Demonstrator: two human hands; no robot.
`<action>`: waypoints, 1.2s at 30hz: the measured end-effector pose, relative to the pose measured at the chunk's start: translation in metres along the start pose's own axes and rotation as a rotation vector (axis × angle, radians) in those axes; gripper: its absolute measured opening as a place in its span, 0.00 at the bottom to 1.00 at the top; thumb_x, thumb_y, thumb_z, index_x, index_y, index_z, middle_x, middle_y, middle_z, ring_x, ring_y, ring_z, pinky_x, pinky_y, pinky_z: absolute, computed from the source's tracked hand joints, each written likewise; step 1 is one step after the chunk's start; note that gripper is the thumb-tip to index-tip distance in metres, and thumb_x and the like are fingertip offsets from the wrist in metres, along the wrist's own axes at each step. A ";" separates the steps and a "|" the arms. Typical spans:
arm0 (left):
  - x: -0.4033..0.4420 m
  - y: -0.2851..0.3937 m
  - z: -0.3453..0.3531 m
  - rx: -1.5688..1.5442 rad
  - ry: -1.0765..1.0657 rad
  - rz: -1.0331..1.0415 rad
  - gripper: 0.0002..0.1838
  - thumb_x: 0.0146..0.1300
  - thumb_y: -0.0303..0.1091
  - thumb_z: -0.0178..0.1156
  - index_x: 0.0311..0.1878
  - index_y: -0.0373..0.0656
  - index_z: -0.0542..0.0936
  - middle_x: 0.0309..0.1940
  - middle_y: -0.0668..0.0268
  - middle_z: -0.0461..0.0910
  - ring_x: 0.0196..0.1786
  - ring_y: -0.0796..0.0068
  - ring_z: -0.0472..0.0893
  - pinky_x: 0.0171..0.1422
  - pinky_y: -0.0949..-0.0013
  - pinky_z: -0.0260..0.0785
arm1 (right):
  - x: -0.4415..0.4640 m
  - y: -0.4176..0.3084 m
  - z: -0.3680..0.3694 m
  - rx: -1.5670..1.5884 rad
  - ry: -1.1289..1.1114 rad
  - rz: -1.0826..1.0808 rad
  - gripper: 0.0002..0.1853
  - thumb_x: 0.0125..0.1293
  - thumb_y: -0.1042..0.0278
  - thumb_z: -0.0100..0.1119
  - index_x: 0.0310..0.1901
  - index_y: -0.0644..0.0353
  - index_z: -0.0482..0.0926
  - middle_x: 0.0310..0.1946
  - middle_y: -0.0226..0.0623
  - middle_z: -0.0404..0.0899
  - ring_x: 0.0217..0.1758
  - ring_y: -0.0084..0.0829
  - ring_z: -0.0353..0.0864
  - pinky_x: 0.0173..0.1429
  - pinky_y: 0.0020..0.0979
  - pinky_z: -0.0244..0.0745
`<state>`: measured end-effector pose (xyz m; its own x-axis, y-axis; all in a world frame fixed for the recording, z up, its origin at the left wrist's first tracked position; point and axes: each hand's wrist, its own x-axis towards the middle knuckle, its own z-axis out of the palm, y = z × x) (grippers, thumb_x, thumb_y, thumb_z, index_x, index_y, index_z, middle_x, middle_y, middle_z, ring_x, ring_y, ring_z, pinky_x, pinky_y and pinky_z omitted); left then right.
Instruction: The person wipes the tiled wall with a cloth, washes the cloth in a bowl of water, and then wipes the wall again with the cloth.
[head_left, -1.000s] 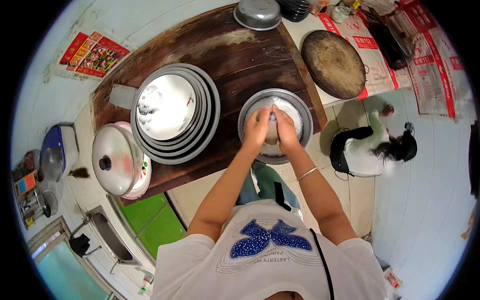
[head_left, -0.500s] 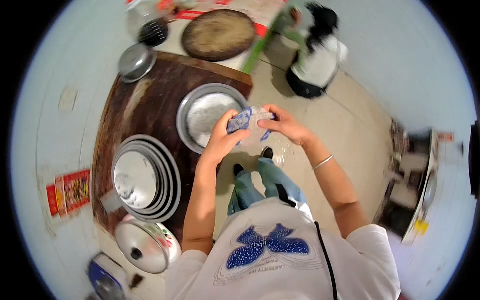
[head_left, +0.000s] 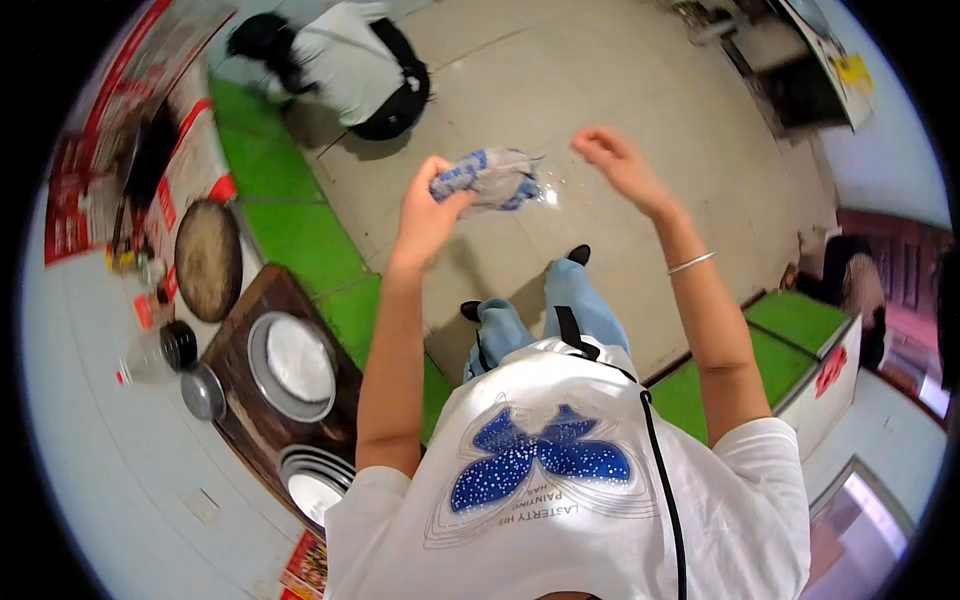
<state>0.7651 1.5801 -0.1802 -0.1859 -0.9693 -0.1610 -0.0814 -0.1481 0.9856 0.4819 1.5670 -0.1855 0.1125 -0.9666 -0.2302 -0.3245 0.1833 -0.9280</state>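
My left hand point(head_left: 426, 217) grips one end of a crumpled blue and whitish-grey cloth point(head_left: 505, 178), held in the air above the tiled floor. The cloth's far end sticks out freely to the right. My right hand point(head_left: 622, 168) is apart from the cloth, further right, slightly blurred. Its fingers point left, look loosely bent, and hold nothing I can see. Below the hands, my feet stand on the floor, where small shiny spots show beside the cloth.
Another person point(head_left: 350, 65) crouches at upper left beside the green-tiled edge point(head_left: 290, 230). On the left, a metal basin point(head_left: 272, 395) with white contents and stacked pans sit on a dark wooden surface point(head_left: 245, 430). A round board point(head_left: 208, 260) lies beyond. Another green-topped counter point(head_left: 745, 370) stands right.
My right hand has let go of the cloth and moved away to the right. The view has turned, so the basin and crouching person now appear further left. My left hand keeps the cloth.
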 end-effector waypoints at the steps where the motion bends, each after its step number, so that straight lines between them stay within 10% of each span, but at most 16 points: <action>1: 0.018 -0.002 0.017 0.020 0.013 -0.009 0.11 0.48 0.23 0.61 0.33 0.42 0.70 0.26 0.74 0.68 0.31 0.83 0.68 0.36 0.74 0.64 | -0.004 0.024 -0.040 0.047 0.092 0.108 0.11 0.70 0.61 0.54 0.46 0.59 0.76 0.43 0.27 0.76 0.47 0.22 0.74 0.56 0.25 0.69; 8: 0.129 -0.020 0.124 0.322 -0.050 -0.201 0.10 0.49 0.24 0.62 0.31 0.45 0.70 0.27 0.74 0.71 0.32 0.81 0.71 0.40 0.74 0.64 | -0.130 0.214 -0.265 0.438 0.658 0.508 0.09 0.67 0.63 0.53 0.41 0.59 0.76 0.37 0.31 0.78 0.41 0.24 0.78 0.50 0.26 0.73; 18: 0.216 -0.104 0.127 0.393 0.139 -0.389 0.11 0.45 0.24 0.63 0.32 0.44 0.72 0.28 0.71 0.73 0.33 0.76 0.71 0.39 0.70 0.64 | -0.280 0.302 -0.300 0.843 1.183 0.787 0.08 0.68 0.64 0.51 0.37 0.60 0.72 0.33 0.33 0.77 0.36 0.27 0.79 0.44 0.30 0.77; 31: 0.379 -0.186 0.097 0.442 0.241 -0.539 0.14 0.43 0.21 0.65 0.31 0.43 0.71 0.26 0.70 0.74 0.30 0.75 0.73 0.37 0.68 0.67 | -0.059 0.304 -0.392 0.772 1.271 0.754 0.14 0.71 0.58 0.48 0.46 0.59 0.74 0.39 0.32 0.74 0.40 0.29 0.78 0.48 0.31 0.75; 36: 0.500 -0.166 0.106 0.467 0.207 -0.630 0.14 0.41 0.21 0.65 0.33 0.42 0.73 0.28 0.67 0.77 0.31 0.73 0.75 0.39 0.67 0.68 | 0.006 0.321 -0.418 0.833 1.209 1.057 0.20 0.69 0.59 0.49 0.57 0.62 0.71 0.46 0.36 0.70 0.48 0.34 0.77 0.53 0.34 0.74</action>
<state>0.5822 1.1411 -0.4297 0.2120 -0.7546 -0.6209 -0.5194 -0.6252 0.5825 -0.0143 1.5451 -0.3627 -0.6024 0.0915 -0.7929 0.7499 0.4053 -0.5229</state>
